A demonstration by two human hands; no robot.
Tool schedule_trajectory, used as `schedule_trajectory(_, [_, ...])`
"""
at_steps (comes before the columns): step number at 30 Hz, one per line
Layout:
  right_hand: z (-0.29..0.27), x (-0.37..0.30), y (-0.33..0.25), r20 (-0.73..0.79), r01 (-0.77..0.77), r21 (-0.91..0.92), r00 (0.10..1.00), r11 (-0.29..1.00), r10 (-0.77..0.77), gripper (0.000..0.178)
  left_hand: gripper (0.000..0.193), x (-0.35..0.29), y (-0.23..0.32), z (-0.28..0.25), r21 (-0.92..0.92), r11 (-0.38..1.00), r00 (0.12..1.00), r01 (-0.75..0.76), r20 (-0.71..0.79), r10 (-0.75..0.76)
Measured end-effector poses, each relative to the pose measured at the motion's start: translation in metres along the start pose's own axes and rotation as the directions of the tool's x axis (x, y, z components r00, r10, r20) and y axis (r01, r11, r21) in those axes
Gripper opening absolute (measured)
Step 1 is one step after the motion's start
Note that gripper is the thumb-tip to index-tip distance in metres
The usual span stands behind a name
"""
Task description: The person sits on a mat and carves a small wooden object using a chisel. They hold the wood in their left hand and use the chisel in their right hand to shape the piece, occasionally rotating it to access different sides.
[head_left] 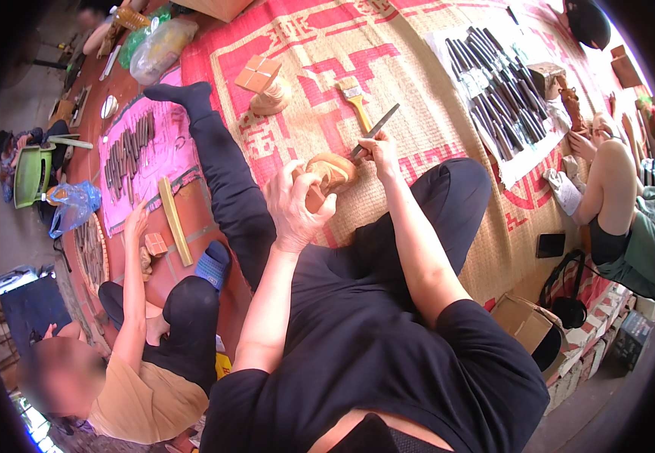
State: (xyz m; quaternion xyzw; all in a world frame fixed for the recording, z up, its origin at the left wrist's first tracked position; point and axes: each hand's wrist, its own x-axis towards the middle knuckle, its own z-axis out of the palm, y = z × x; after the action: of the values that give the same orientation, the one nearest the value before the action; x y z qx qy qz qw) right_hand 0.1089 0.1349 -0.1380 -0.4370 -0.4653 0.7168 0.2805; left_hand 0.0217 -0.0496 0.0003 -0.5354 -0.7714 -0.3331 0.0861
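Observation:
My left hand (297, 208) is closed around a light-brown, rounded carved wooden piece (332, 172), its fingers bent over the near left side. In my right hand (382, 155) is a dark, slim carving chisel (385, 119). One end of it points up and to the right; the other lies close to the wood's right side, and I cannot tell whether they touch. Both hands are above the mat, between my legs. Beyond them, a flat brush (350, 90) with a yellow handle lies on the mat. Another carved wooden piece (271, 100) with a squared block on top stands to its left.
Rows of dark carving tools (497, 94) lie on a white sheet at right, more tools (127, 155) on a pink cloth (169, 140) at left. People sit on both sides; the left one's hand (137, 219) reaches toward the pink cloth. A phone (550, 245) lies at right.

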Motion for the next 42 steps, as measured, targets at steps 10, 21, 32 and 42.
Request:
schedule_trajectory(10, [0.001,0.003,0.009,-0.110,0.085,0.025,0.991,0.996,-0.082,0.011,0.037,0.002,0.004,0.001,-0.008,1.000,0.999,-0.020,0.027,0.020])
schedule_trajectory(21, [0.005,0.002,0.006,-0.050,0.101,0.070,0.994,0.992,-0.098,0.015,0.036,-0.002,0.002,0.000,0.012,0.999,0.999,-0.032,0.021,0.032])
schedule_trajectory(32, [0.002,0.007,0.010,-0.059,0.064,0.035,0.996,0.997,-0.062,0.011,0.037,-0.006,0.000,-0.001,-0.010,0.999,0.999,-0.045,0.026,0.046])
schedule_trajectory(42, [0.010,-0.003,-0.001,-0.019,0.135,0.081,0.991,0.988,-0.133,0.012,0.037,-0.005,0.002,-0.002,-0.010,0.998,0.997,-0.068,0.041,0.069])
